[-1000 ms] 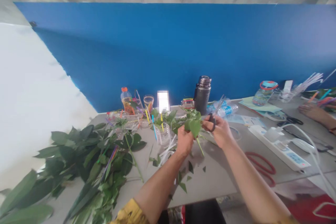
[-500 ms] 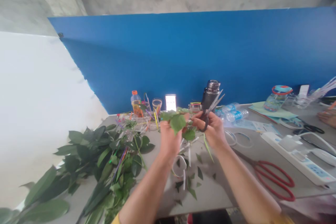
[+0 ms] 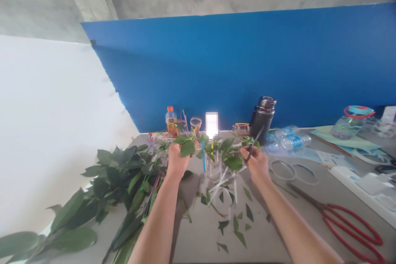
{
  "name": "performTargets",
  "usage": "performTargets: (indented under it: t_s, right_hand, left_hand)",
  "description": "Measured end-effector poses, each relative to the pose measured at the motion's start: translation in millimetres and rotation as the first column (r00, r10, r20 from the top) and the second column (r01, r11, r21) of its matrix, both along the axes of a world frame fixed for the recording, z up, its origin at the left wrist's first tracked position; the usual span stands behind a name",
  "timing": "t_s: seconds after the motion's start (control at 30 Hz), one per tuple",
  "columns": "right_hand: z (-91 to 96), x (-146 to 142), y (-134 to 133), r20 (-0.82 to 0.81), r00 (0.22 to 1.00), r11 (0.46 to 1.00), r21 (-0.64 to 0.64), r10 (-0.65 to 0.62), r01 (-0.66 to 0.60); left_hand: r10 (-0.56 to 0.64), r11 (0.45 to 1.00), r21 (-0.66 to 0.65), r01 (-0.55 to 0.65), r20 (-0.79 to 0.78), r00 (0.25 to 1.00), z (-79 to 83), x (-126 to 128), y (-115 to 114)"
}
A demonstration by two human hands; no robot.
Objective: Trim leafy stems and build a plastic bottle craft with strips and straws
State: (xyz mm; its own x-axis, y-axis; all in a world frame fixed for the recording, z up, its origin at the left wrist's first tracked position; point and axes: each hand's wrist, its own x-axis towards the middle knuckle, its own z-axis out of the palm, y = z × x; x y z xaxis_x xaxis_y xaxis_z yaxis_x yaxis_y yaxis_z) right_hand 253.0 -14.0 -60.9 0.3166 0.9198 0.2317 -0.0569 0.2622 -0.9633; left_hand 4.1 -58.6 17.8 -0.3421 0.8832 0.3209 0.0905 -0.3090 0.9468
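Observation:
My left hand (image 3: 177,161) is closed around a leafy green sprig (image 3: 187,148). In my right hand (image 3: 258,166) is a small pair of scissors (image 3: 254,144) with dark handles, blades pointing up. Between the hands stands a clear plastic container (image 3: 213,169), with green leaves (image 3: 232,162) spreading over its top. A blue strip (image 3: 203,157) hangs on its left side. White strips (image 3: 220,180) lie in front of it, among cut leaf pieces (image 3: 240,237) scattered on the table.
Large leafy branches (image 3: 108,173) cover the left side. Red-handled shears (image 3: 352,222) and a white power strip (image 3: 365,192) lie at right. Behind stand an orange-capped bottle (image 3: 171,123), a dark thermos (image 3: 262,119) and a bright screen (image 3: 212,125); plastic bottles (image 3: 293,142) lie beside the thermos.
My hands have moved apart, and the clear container between them now shows. The scissors have turned steeper and sit lower. My view has swung slightly left.

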Motion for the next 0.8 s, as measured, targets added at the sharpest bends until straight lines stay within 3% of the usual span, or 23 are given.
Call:
performTargets:
  t_s: [0.17, 0.3, 0.57, 0.8]
  right_hand:
    - [-1.3, -1.0, 0.1, -0.070, 0.997, 0.995, -0.093, 0.029, -0.035]
    - [-0.7, -3.3, 0.3, -0.062, 0.997, 0.994, -0.102, 0.039, -0.045]
    - [1.9, -2.1, -1.8, -0.069, 0.996, 0.994, -0.091, 0.059, -0.065]
    - [1.9, 0.0, -2.6, -0.027, 0.998, 0.994, -0.091, 0.053, -0.055]
  left_hand:
    - [-0.123, 0.992, 0.002, 0.123, -0.036, 0.992, -0.8, 1.0, -5.0]
    - [-0.130, 0.991, 0.006, 0.132, -0.116, 0.985, -0.7, 1.6, -4.4]
    - [-0.152, 0.987, 0.026, 0.158, -0.149, 0.977, -15.6, 0.1, 9.6]
    - [-0.121, 0.992, -0.004, 0.123, -0.226, 0.966, -9.2, -0.4, 4.0]
